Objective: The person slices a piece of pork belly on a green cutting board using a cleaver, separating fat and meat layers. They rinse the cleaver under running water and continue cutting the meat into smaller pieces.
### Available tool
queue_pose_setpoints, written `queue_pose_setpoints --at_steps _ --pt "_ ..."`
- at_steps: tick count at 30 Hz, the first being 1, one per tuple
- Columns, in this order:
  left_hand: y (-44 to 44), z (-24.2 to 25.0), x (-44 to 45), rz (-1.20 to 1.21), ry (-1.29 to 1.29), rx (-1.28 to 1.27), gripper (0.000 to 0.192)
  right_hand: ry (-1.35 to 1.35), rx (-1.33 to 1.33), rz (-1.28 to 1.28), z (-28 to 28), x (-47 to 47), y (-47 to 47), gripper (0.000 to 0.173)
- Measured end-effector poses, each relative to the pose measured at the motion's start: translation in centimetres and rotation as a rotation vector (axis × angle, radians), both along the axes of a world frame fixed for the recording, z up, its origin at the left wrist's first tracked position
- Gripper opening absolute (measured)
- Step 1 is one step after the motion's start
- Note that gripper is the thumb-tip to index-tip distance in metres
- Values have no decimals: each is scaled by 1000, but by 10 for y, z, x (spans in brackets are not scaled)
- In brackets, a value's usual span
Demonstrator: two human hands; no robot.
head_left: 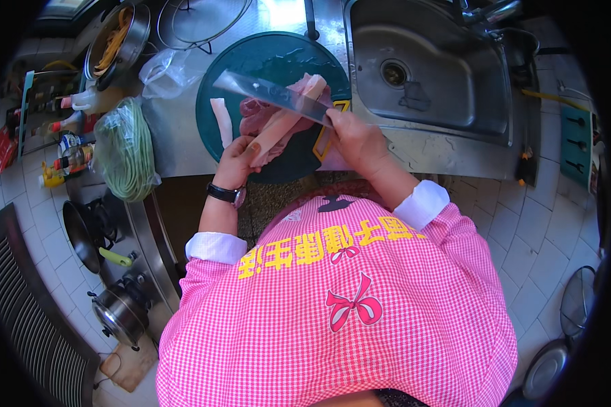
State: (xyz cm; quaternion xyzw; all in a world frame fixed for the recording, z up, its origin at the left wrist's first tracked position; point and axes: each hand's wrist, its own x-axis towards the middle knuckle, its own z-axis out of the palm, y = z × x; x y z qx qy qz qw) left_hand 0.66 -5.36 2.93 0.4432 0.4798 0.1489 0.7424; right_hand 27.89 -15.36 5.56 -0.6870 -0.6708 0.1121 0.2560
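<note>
A round green cutting board [265, 51] lies on the metal counter in front of me. On it rests a piece of raw meat [257, 114] with a long pale strip of fat or skin [277, 127] along its top. My left hand [240, 158] grips the near end of this piece. In my right hand [357, 140] is a broad-bladed kitchen knife [265, 93], its blade slanting to the left across the meat. Whether the edge is cutting in cannot be made out. A separate pale strip [222, 122] lies on the board left of the meat.
Right of the board is a steel sink [438, 56]. To the left lie a clear plastic bag [167, 74] and a bag of long green beans [125, 152], with several bottles [74, 124] beyond. A wire rack [203, 25] and a metal pot [119, 40] stand farther back.
</note>
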Motion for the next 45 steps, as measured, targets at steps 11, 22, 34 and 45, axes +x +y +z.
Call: queue_pose_setpoints --at_steps 11,22,34,45 --pt "-2 -2 -7 76 -111 -137 22 -24 115 6 -4 13 9 22" --pt "-4 11 4 124 -314 -182 29 8 132 149 3 -32 -11 34" --pt "1 4 -7 44 -287 -152 32 302 132 84 23 -43 -8 28" --pt "-1 1 -5 95 -111 -57 27 385 -34 -22 -1 -58 -11 20"
